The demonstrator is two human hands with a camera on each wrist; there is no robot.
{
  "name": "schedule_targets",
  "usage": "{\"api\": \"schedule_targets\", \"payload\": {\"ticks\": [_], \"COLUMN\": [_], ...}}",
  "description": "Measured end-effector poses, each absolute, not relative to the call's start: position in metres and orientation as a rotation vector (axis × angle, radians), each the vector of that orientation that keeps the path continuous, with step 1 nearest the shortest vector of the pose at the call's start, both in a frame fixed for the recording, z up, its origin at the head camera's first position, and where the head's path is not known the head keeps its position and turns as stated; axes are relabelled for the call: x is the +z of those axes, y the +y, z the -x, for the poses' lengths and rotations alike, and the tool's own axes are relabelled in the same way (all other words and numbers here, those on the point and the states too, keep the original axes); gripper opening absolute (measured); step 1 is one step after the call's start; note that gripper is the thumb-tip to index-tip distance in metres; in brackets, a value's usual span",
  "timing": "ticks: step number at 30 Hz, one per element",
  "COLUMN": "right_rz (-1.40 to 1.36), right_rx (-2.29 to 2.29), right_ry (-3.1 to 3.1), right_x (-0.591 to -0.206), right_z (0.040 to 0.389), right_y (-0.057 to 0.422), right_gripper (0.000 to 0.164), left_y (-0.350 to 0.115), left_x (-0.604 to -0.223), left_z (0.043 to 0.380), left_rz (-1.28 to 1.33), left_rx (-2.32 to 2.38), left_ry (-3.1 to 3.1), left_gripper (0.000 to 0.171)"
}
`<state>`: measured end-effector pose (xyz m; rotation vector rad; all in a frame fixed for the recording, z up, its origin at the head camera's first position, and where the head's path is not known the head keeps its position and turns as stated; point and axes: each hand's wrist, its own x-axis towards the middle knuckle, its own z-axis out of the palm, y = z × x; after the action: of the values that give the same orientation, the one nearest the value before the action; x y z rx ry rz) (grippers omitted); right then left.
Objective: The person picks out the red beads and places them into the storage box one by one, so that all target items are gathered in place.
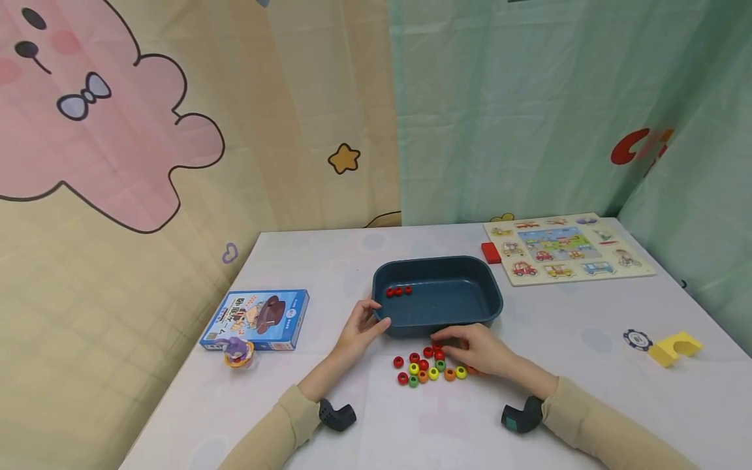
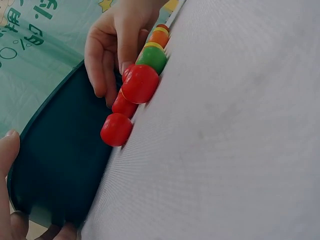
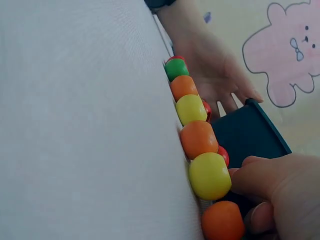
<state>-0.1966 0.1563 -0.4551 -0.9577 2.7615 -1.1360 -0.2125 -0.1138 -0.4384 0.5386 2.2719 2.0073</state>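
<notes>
A dark teal tray (image 1: 440, 329) stands on the table, with three red beads (image 1: 399, 291) in a row at its left inside. My left hand (image 1: 358, 329) holds the tray's near left corner, thumb at the front and fingers along the side. Just in front of the tray, my right hand (image 1: 478, 349) pinches a red bead (image 2: 128, 73) between thumb and fingers, partly hidden by the beads around it. Several loose red, yellow, green and orange beads lie there, among them a yellow bead (image 3: 210, 176) and an orange bead (image 3: 223, 221) beside the right thumb.
To the left lie a blue box (image 1: 255, 320) and a small purple-and-orange toy (image 1: 237, 352). A red block (image 1: 491, 252) and a picture puzzle board (image 1: 566, 248) are at the back right. A round chip (image 1: 637, 339) and a yellow arched block (image 1: 675, 348) lie far right.
</notes>
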Motion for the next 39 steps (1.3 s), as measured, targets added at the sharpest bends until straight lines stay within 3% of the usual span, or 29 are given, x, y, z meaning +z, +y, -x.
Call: {"api": "schedule_targets", "payload": {"ticks": [19, 28, 33, 39], "right_rz": [1.052, 1.169, 1.240, 1.121], "right_rx": [-1.056, -1.096, -1.137, -1.230], "right_ry": [2.861, 2.827, 2.825, 2.713], "right_x": [-0.457, -0.414, -0.379, -0.349], "right_z": [0.196, 0.187, 0.209, 0.256], "right_y": [0.157, 0.157, 0.162, 0.161], "right_gripper": [0.026, 0.028, 0.026, 0.028], "left_y": [-0.113, -0.113, -0.114, -0.114], "left_x": [-0.438, -0.438, -0.437, -0.436], "left_z": [0.213, 0.212, 0.211, 0.212], "left_rz": [-0.624, -0.620, -0.640, -0.635], "left_rx": [2.052, 2.059, 2.062, 2.061], "left_ry": [2.232, 2.228, 2.228, 2.218], "left_gripper": [0.042, 0.042, 0.040, 0.040]}}
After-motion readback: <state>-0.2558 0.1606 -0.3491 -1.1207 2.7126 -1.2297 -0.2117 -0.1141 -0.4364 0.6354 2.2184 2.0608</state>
